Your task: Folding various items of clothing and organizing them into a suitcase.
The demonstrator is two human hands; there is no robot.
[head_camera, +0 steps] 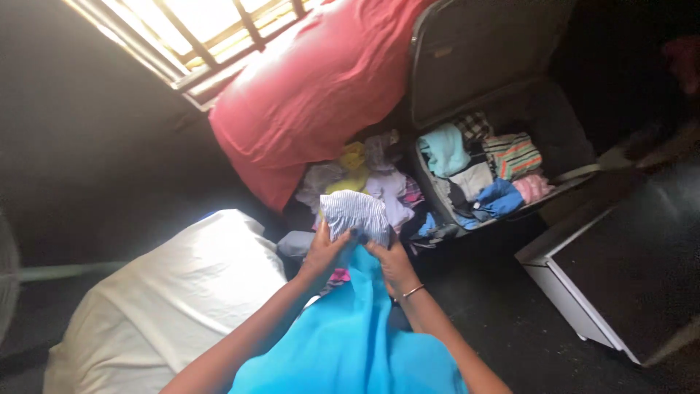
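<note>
Both my hands grip a blue-and-white striped garment [356, 213] held up in front of me. My left hand [323, 252] clasps its lower left edge, and my right hand [394, 263], with a thin bracelet on the wrist, clasps its lower right edge. Beyond the garment lies a loose pile of clothes [364, 171] in white, yellow and lilac. To the right stands an open dark suitcase [554, 124] with folded clothes inside, among them a teal piece [443, 149] and a striped one [514, 155]. Bright blue cloth [350, 335] covers my lap.
A red pillow [313, 87] leans under a barred window [211, 33]. A white pillow [175, 306] lies at lower left. A dark flat box with a white edge [620, 277] sits at right. The floor is dark.
</note>
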